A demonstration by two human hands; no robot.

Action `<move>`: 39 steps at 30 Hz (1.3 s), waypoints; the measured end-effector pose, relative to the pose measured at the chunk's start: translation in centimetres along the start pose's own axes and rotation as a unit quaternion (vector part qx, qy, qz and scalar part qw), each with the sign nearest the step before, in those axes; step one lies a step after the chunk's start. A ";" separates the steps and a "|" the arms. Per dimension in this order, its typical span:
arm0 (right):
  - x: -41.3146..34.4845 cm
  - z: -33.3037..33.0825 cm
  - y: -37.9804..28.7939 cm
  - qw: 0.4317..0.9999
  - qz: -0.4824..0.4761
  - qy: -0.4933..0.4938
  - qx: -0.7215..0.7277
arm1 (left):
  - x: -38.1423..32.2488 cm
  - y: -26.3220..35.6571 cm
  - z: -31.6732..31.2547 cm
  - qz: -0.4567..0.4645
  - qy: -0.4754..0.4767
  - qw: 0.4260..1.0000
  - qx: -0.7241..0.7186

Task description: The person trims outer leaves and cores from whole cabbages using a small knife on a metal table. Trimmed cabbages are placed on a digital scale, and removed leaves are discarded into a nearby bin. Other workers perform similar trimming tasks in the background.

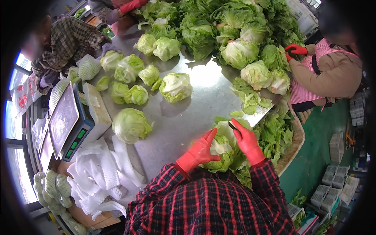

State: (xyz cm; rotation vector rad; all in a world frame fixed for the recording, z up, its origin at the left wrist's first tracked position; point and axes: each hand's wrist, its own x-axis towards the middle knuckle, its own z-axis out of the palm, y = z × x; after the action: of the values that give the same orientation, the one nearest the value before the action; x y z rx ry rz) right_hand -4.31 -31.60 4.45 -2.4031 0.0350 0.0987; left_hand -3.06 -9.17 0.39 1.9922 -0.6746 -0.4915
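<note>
My left hand (199, 151), in a red rubber glove, is at the left side of a trimmed lettuce head (221, 149). Its thumb and fingers are spread apart, the thumb overlapping the leaves; whether they press on it is unclear. In a matching glove, my right hand (246, 142) grips a small dark tool, likely a knife (232, 125), mostly hidden by the fingers. Loose green outer leaves lie around and beneath this head, close to my body. Farther left on the metal table (173, 126) sit a round pale lettuce (130, 125) and another trimmed head (176, 87).
A digital scale (73, 126) and white foam net sleeves (97, 173) are at left. Untrimmed lettuces (199, 35) pile up at the back. Leaf scraps (274, 135) fill a bin on the right. Co-workers stand left, back and right, one wearing red gloves (296, 50).
</note>
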 end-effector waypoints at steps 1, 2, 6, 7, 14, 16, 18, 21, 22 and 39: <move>0.1 -0.3 0.9 0.999 0.002 -0.019 0.051 | 0.1 -0.2 -0.1 0.003 0.005 1.000 -0.018; 0.2 -0.2 2.1 0.994 0.004 -0.038 0.101 | 0.1 -0.5 -0.4 0.006 0.011 0.999 -0.037; -0.5 0.1 4.2 0.973 0.051 -0.028 0.223 | 0.0 -1.9 -2.0 0.051 -0.043 0.997 0.043; -0.9 0.2 4.8 0.965 0.067 -0.014 0.252 | -0.4 -2.3 -2.7 0.017 -0.061 0.998 0.008; -4.2 0.5 6.1 0.909 0.144 0.011 0.391 | 1.4 -0.2 -5.5 -0.045 -0.177 0.983 0.035; -4.9 0.5 6.5 0.900 0.162 0.034 0.403 | 2.2 -0.8 -5.3 0.016 -0.206 0.978 0.033; -6.0 -0.1 7.2 0.872 0.232 0.050 0.428 | 2.6 -1.7 -5.9 0.043 -0.240 0.969 0.024; -8.6 -1.1 8.0 0.838 0.273 0.081 0.465 | 1.4 -2.6 -6.0 -0.045 -0.216 0.965 -0.143; -9.2 -1.2 8.5 0.841 0.281 0.087 0.455 | 1.1 -2.7 -5.8 -0.062 -0.203 0.963 -0.166; -6.9 0.1 4.3 0.890 0.070 0.176 0.416 | -1.6 -6.3 -2.1 -0.258 0.124 0.879 -0.381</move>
State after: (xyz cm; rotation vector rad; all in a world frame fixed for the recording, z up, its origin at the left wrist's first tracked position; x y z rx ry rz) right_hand -11.39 -34.71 2.03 -1.5250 0.3487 -0.2457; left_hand -1.41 -4.23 -4.04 1.4033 0.2281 -0.6708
